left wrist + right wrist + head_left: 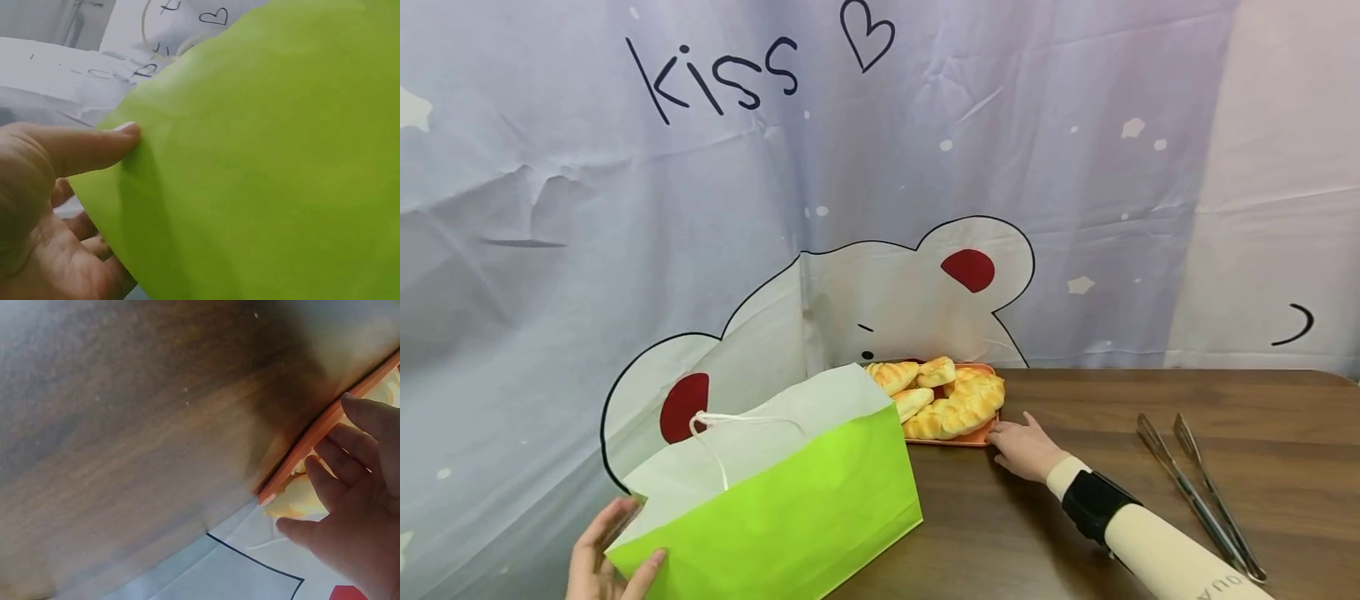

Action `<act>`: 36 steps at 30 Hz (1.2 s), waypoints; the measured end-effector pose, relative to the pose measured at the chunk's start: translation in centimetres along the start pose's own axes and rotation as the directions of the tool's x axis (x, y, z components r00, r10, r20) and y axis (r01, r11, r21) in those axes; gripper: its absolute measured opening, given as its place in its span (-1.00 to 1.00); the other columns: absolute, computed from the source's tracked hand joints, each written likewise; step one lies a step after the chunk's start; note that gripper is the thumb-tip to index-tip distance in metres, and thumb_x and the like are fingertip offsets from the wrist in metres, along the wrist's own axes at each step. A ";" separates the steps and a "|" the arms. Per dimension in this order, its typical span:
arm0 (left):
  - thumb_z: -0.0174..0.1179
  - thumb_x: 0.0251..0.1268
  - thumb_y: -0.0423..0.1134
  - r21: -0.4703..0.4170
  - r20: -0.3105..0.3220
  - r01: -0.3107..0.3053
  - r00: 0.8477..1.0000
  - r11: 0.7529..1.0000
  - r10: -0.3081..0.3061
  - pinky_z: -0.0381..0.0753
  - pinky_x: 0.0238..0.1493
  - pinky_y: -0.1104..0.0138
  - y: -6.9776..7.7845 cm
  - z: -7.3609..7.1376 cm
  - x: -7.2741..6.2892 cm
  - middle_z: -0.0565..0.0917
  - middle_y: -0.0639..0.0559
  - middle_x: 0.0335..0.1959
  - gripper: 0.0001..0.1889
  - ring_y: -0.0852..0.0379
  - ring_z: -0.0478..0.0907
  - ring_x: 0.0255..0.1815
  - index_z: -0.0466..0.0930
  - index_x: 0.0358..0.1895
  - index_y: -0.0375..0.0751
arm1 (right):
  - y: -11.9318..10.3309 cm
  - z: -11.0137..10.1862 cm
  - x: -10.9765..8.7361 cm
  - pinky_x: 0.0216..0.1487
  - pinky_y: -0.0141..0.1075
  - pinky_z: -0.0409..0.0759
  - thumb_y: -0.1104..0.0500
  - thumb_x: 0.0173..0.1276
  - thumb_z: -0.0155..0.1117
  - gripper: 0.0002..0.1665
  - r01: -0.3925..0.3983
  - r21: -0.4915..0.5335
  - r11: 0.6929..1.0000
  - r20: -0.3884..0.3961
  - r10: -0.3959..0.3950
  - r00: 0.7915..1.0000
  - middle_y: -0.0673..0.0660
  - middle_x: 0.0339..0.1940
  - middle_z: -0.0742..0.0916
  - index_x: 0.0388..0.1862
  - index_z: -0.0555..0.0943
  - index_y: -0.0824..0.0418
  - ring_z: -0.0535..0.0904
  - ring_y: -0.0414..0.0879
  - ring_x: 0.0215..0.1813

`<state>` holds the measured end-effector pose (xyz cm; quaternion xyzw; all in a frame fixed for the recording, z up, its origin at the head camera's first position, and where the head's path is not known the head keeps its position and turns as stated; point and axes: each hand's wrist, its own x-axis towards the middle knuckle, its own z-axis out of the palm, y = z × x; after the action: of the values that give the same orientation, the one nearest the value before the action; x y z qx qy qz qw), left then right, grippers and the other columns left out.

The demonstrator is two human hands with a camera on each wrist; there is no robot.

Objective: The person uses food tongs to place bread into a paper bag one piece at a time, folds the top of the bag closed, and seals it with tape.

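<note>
The left hand (pixel 602 558) pinches the left end of one paper bag (pixel 790 508): thumb against the green outer face, fingers behind the edge. The bag is smooth, lightly creased paper, with a bright green panel, a white panel above it, and a thin white cord handle (pixel 737 417). It is tilted, left of centre at the near side of the counter (pixel 1075 400), and hides the left part of one orange tray (pixel 976 437).

The right hand (pixel 1026 450) is at the near right corner of the tray. Its fingers are spread apart, with a fingertip at the rim (how firmly they press cannot be told). The tray has a raised rim and lies on the wood-grained counter near the backdrop (pixel 1075 167). Four pieces of bread (pixel 958 408) can be counted in it, golden and ridged, the largest curved.

One pair of metal tongs (pixel 1192 492) lies right of the right forearm, its two legs apart.

Writing: the fabric backdrop reads "kiss" beside one heart outline; the cream sleeve (pixel 1165 550) shows letters resembling "QUA". One black band (pixel 1093 502) encircles this sleeve.
</note>
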<state>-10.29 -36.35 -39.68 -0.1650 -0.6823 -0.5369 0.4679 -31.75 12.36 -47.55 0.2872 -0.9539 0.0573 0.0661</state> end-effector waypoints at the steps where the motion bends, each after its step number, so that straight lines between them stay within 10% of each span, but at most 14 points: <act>1: 0.00 -0.02 -0.93 -0.009 -0.059 0.105 0.993 0.994 -0.105 0.53 0.00 0.69 0.0 0.0 -0.2 0.59 0.17 0.16 -0.28 0.41 0.56 0.12 0.39 0.30 -0.45 | 0.0 0.1 0.1 0.33 0.39 0.30 0.18 0.24 0.46 -0.65 0.012 -0.006 1.000 -0.013 -0.012 1.000 0.22 0.05 0.75 -0.01 0.70 0.27 0.63 0.15 0.20; 6: 0.15 0.23 -0.69 0.118 -0.196 0.533 0.840 0.838 -0.506 0.56 -0.27 0.69 0.3 -0.3 -0.6 0.60 0.37 -0.01 -0.42 0.53 0.60 -0.16 0.47 0.29 -0.17 | 0.5 0.3 0.4 0.16 0.08 0.60 0.23 0.19 0.49 -0.93 0.032 -0.045 0.998 -0.104 -0.037 0.994 0.05 -0.35 0.76 -0.39 0.72 0.16 0.69 0.01 -0.17; 12: 0.20 0.35 -0.48 0.124 -0.142 0.571 0.820 0.812 -0.555 0.50 -0.15 0.76 -0.5 -0.9 -0.5 0.56 0.54 -0.01 -0.49 0.66 0.55 -0.07 0.38 0.35 -0.26 | 0.8 -0.4 0.2 -0.41 -0.20 0.57 0.16 0.14 0.55 -0.78 -0.047 -0.052 0.998 -0.124 0.041 0.991 -0.02 -0.58 0.65 -0.58 0.65 0.09 0.51 -0.11 -0.49; 21: 0.21 0.41 -0.31 0.109 -0.152 0.694 0.719 0.712 -0.678 0.53 -0.25 0.71 -0.9 -1.1 -0.2 0.51 0.67 -0.15 -0.48 0.72 0.52 -0.17 0.28 0.37 -0.20 | 1.6 -0.8 -0.3 -0.47 -0.18 0.57 0.14 0.04 0.60 -0.66 -0.058 -0.112 0.992 -0.136 0.043 0.990 -0.04 -0.64 0.61 -0.72 0.57 0.02 0.52 -0.08 -0.54; 24: 0.22 0.39 -0.38 0.033 -0.165 0.681 0.726 0.732 -0.668 0.57 -0.25 0.66 -0.9 -0.4 -0.2 0.59 0.60 -0.13 -0.51 0.64 0.58 -0.16 0.35 0.34 -0.19 | 2.0 -1.0 -0.7 -0.49 -0.15 0.57 0.19 0.00 0.60 -0.64 -0.066 -0.111 0.992 -0.138 0.051 0.989 -0.02 -0.65 0.60 -0.74 0.54 0.03 0.52 -0.06 -0.56; 28: 0.15 0.34 -0.56 -0.168 -0.144 0.570 0.793 0.804 -0.592 0.64 -0.23 0.59 -1.0 0.6 -0.5 0.71 0.38 -0.04 -0.55 0.46 0.67 -0.11 0.51 0.25 -0.14 | 2.5 -1.3 -1.5 -0.48 -0.14 0.58 0.22 -0.06 0.61 -0.64 -0.072 -0.108 0.992 -0.149 0.055 0.987 -0.02 -0.65 0.61 -0.74 0.54 0.02 0.53 -0.06 -0.56; 36: 0.05 0.44 -0.54 -0.374 -0.065 0.511 0.818 0.774 -0.572 0.68 -0.25 0.50 -2.0 1.5 -0.3 0.76 0.22 -0.05 -0.62 0.35 0.70 -0.11 0.59 0.16 -0.07 | 4.4 -1.6 -3.0 -0.47 -0.19 0.57 0.15 -0.14 0.66 -0.65 -0.069 -0.103 0.992 -0.143 0.054 0.988 -0.06 -0.63 0.61 -0.72 0.56 0.01 0.54 -0.10 -0.54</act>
<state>-12.28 -35.67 -41.01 0.0088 -0.5538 -0.7706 0.3152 -31.53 17.84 -46.77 0.2492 -0.9569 0.0281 0.1465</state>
